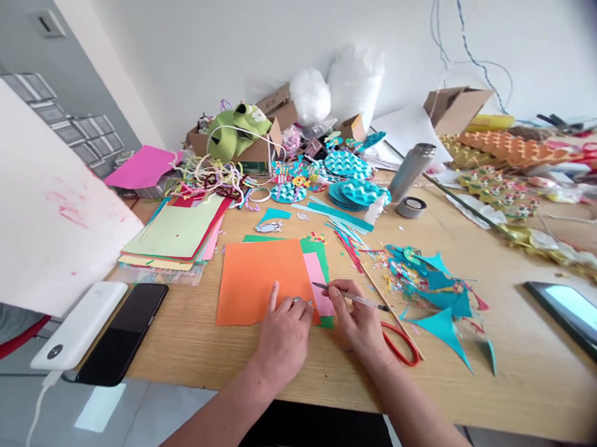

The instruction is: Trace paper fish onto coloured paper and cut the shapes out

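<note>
My left hand (284,337) lies on a sheet of orange paper (261,272), its fingers apart and one stretched out. Its fingertips press on a small pale cut-out (305,304), mostly hidden under them. Just right of it, my right hand (352,317) grips a slim grey pen (355,296), whose dark tip points left over a pink paper strip (317,276). Green paper (320,250) shows beneath the orange and pink sheets. Beside my right hand lie red scissor handles (402,345) and a thin wooden stick (376,283).
Blue paper scraps (443,309) spread to the right, near a tablet (578,315). On the left are stacked coloured papers (179,230), a black phone (127,332) and a white power bank (81,325). A steel flask (413,171) and heaped craft pieces (350,164) stand behind.
</note>
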Motion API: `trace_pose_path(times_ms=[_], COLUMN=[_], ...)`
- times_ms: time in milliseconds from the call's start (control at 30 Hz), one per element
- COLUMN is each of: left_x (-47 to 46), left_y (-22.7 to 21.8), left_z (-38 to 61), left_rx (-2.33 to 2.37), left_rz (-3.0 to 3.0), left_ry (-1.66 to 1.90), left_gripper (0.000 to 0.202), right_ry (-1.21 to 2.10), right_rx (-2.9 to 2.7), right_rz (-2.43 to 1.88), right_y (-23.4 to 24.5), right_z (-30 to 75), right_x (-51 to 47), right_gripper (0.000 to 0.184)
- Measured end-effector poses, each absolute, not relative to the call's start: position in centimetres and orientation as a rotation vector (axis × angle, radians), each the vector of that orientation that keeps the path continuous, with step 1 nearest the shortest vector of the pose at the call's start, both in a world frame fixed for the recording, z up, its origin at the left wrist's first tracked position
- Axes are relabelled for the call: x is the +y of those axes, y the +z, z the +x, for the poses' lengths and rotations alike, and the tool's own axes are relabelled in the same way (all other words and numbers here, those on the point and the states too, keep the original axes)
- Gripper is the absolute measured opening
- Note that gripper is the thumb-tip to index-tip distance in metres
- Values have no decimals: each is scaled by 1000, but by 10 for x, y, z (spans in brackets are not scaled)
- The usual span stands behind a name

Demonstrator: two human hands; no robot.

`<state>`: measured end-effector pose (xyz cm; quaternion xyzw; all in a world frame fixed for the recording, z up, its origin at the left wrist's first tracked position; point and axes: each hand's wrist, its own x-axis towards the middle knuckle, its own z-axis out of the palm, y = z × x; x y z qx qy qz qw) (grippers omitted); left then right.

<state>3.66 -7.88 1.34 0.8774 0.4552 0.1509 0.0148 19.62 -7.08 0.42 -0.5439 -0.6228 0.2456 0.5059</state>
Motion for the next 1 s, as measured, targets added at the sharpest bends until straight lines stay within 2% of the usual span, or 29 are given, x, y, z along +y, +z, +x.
trace_pose_path(times_ms=[200, 500, 733, 1000], left_x=[-99, -112, -115, -116], left_y=[10, -12, -11, -8], left_z=[55, 65, 68, 66], left_rx=[1612, 1814, 1843, 1836], left_rz=[2661, 2522, 2454, 2492], left_ry=[538, 620, 654, 659], left_gripper=[31, 40, 34, 40], right_ry=[639, 972, 962, 843], right_rx=[-1483, -1597, -1619, -1689], right_rz=[-1362, -1358, -1416, -1425], right_y=[9, 47, 19, 11], right_z=[196, 173, 153, 160], right_x=[-71, -35, -19, -21], right_gripper=[19, 19, 21, 23])
